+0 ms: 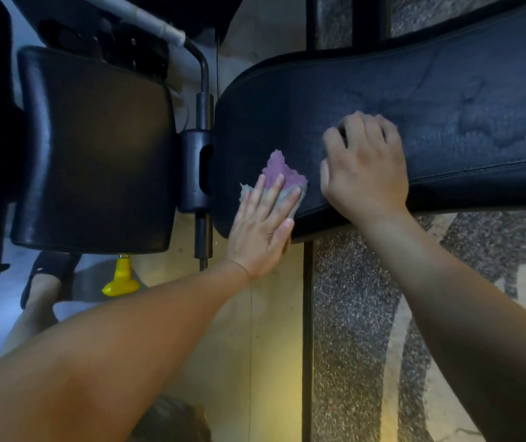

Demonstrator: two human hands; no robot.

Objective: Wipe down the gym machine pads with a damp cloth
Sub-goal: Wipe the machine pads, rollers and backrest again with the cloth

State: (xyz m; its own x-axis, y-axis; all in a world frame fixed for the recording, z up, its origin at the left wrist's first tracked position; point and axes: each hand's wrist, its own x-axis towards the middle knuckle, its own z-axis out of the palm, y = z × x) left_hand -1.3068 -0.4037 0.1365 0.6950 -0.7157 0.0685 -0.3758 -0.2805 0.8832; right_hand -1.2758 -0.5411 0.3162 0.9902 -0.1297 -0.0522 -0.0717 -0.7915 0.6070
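The purple-and-grey cloth (pixel 282 177) is pinned flat on the near end of the long black bench pad (pixel 414 100), close to its rounded corner and front seam. It is pressed down by the left hand (pixel 263 228), fingers straight and spread, nothing gripped, so that a broad patch of cloth is driven across the vinyl. Just beside it, the right hand (pixel 365 170) is planted on the same pad with fingers bent and tips down, grasping nothing, probably as a brace against the wiping push. Mottled streaks are seen further along the pad; damp or wear cannot be told. The square seat pad (pixel 96 148) lies apart to the left, beyond the steel frame post (pixel 203 116). Below it, a yellow knob (pixel 121 279) and a sandalled foot (pixel 48 275) are visible.
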